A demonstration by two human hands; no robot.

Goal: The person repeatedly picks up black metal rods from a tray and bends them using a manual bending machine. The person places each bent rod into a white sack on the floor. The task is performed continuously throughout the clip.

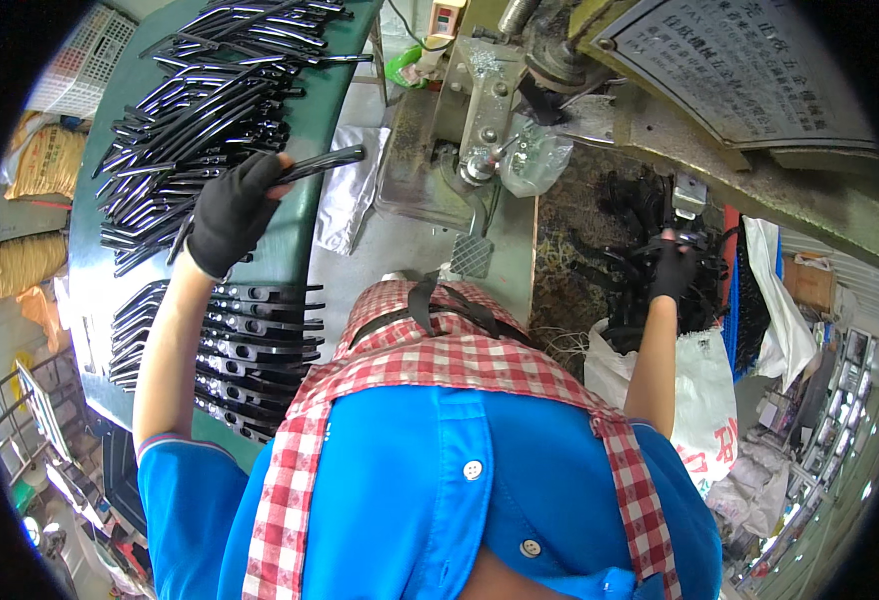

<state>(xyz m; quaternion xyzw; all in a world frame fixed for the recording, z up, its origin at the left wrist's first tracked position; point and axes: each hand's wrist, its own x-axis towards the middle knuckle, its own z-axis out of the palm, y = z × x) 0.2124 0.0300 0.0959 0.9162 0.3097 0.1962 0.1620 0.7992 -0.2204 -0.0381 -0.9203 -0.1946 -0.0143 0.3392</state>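
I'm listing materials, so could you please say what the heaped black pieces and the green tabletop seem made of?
Heaped black pieces: glossy, perhaps coated metal or plastic; bright streaks show shine, not substance.
Green tabletop: smooth, slightly shiny, possibly painted or laminated, judging by soft reflections.

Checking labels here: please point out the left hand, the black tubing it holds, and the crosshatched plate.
Left hand (232,213), head view: glove's back.
Black tubing (328,163), head view: middle of exposed length.
Crosshatched plate (472,256), head view: face center.

I can't make out what my right hand (674,272) touches among the dark pieces (622,215). My left hand (232,215) hides part of its black bar (335,161). The upper edge cuts off my bench (292,238).
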